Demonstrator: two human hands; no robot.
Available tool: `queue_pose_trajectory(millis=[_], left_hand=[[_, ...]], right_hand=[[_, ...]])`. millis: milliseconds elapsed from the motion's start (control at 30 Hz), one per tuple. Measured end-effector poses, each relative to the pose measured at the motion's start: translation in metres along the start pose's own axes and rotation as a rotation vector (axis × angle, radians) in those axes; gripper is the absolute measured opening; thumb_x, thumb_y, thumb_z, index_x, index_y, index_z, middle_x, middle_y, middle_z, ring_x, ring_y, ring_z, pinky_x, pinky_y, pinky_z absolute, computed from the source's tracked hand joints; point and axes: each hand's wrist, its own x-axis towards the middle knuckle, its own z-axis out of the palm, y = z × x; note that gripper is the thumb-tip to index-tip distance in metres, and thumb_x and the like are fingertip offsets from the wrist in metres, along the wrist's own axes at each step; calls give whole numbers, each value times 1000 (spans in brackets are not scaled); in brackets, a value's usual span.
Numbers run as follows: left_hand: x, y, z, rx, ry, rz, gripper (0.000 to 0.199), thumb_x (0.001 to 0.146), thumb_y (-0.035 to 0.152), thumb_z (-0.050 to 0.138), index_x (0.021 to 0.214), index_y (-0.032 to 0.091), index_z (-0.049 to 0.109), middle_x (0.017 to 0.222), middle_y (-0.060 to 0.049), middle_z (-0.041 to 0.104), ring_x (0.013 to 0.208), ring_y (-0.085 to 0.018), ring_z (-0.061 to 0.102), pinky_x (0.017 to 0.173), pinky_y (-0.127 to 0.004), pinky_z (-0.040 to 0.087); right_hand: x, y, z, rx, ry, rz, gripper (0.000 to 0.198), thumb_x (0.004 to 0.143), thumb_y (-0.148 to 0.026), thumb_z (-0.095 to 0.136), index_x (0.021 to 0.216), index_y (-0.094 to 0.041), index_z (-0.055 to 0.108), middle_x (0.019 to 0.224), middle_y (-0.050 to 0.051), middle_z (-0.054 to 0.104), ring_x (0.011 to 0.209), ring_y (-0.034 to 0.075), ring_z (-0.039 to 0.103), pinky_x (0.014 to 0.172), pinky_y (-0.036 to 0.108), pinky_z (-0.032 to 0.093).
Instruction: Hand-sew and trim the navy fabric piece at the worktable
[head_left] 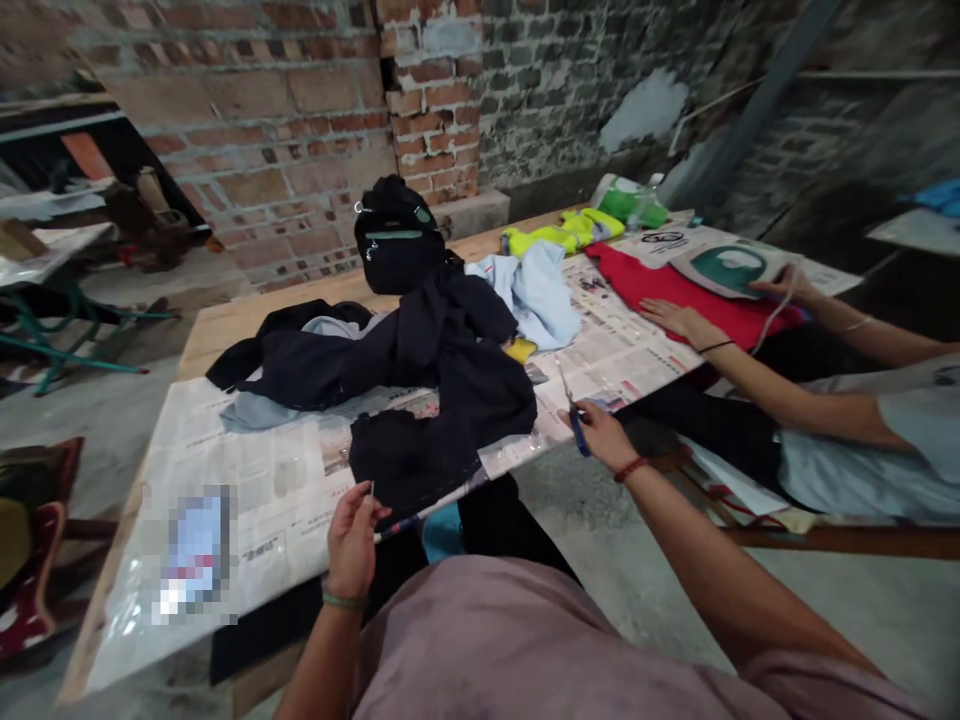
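Near edge of the newspaper-covered table: left hand curled beside dark cloth — whether it pinches anything, I cannot tell | same edge, rightward: right hand grips blue-handled scissors | dark cloth bunched from near edge to middle | far edge: black bag

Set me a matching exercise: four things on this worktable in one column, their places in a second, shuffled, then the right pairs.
Things
1. Scissors
2. Black bag
3. Red cloth
4. Newspaper sheets

Places
A. Under a co-worker's hand
B. Held in the person's right hand
C. Spread over the tabletop
D. Beyond the dark cloth, toward the brick wall

Pairs: 1-B, 2-D, 3-A, 4-C
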Motion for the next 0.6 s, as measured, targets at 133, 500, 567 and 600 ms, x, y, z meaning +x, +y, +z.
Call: queue_pose_trajectory(millis=[133, 500, 567, 600], left_hand=[[5, -12, 16, 222, -123, 0, 36, 68, 37, 63, 99, 19, 58, 65, 3, 57, 63, -11, 57, 65, -25, 47], [35, -7, -43, 463, 220, 159, 50, 64, 46, 60, 103, 16, 57, 58, 5, 53, 48, -10, 49, 53, -24, 43], [39, -8, -48, 494, 224, 160, 50, 65, 46, 59, 104, 16, 57, 59, 5, 53, 48, -9, 48, 52, -24, 42], [40, -10, -49, 523, 217, 163, 49, 66, 46, 58, 104, 16, 57, 58, 5, 53, 48, -10, 48, 52, -24, 42]], right_hand=[[44, 14, -12, -365, -13, 201, 45, 77, -46, 48, 104, -11, 57, 97, 18, 61, 92, 26, 58, 74, 32, 43], [107, -2, -7, -502, -161, 142, 42, 67, -34, 62, 98, -6, 61, 100, 23, 59, 99, 31, 56, 77, 38, 42], [113, -11, -6, -468, -117, 100, 38, 73, -32, 56, 103, -8, 59, 107, 23, 57, 106, 30, 52, 82, 38, 40], [114, -17, -2, -443, -100, 75, 37, 77, -32, 52, 105, -9, 58, 110, 21, 56, 107, 29, 51, 83, 38, 40]])
